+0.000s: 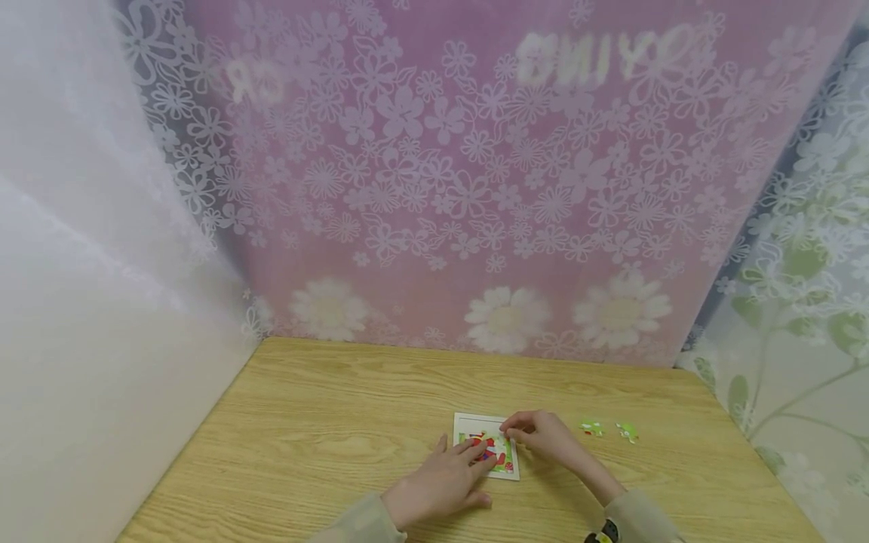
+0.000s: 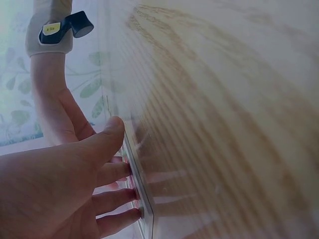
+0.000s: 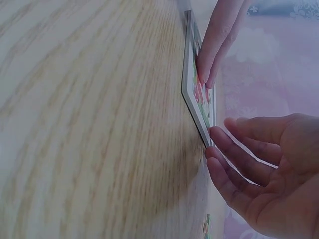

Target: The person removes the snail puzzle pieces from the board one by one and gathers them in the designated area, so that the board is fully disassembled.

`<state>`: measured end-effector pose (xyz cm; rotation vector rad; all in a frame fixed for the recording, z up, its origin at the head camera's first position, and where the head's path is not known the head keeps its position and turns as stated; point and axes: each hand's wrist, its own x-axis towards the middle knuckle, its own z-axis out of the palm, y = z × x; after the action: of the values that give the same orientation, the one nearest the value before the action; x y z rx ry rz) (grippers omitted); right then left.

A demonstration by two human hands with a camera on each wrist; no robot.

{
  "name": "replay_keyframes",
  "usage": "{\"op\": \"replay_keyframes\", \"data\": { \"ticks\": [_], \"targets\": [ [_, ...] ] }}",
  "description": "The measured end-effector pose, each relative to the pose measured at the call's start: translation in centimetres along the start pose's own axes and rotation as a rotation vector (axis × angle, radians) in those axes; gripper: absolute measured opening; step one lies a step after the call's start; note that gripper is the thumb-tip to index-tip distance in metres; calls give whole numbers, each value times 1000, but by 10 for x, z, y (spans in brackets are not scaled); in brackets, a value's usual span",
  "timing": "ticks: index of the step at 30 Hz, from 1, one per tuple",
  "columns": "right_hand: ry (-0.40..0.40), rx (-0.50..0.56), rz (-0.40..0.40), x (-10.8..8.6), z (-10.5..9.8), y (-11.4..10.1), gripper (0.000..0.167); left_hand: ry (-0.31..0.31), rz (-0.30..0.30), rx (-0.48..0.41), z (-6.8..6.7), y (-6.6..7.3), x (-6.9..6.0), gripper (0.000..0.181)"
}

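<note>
A small picture puzzle point(image 1: 505, 458) in a white frame lies on the wooden table, its visible part red, green and blue. My left hand point(image 1: 444, 479) rests over it from the lower left, fingers spread and their tips on the picture; the left wrist view shows these fingers point(image 2: 117, 197) nearly straight. At the puzzle's upper right edge is my right hand point(image 1: 543, 436), thumb and forefinger bent close together. In the right wrist view the right fingertips point(image 3: 213, 149) touch the frame's edge. Whether a piece sits between them is hidden.
Two loose green puzzle pieces, a nearer one point(image 1: 592, 428) and another piece point(image 1: 627, 432), lie to the right on the table point(image 1: 326, 422). A floral curtain point(image 1: 434, 188) hangs behind the table's far edge. A dark band point(image 1: 604, 532) circles the right wrist.
</note>
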<state>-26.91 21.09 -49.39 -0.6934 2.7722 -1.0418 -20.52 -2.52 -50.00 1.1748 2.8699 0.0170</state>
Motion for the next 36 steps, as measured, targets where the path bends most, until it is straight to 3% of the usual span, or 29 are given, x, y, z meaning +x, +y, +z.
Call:
{"op": "replay_keyframes", "data": {
  "ticks": [13,25,36],
  "targets": [
    [-20,1,-14,4,5,-1,12,7,-4,-3,-3,1,0,66],
    [-65,-10,-9,9,10,-2,24,32,-10,41,-5,4,1,65],
    [-67,-82,-27,8,11,-6,27,23,-12,-7,-2,2,4,64]
  ]
}}
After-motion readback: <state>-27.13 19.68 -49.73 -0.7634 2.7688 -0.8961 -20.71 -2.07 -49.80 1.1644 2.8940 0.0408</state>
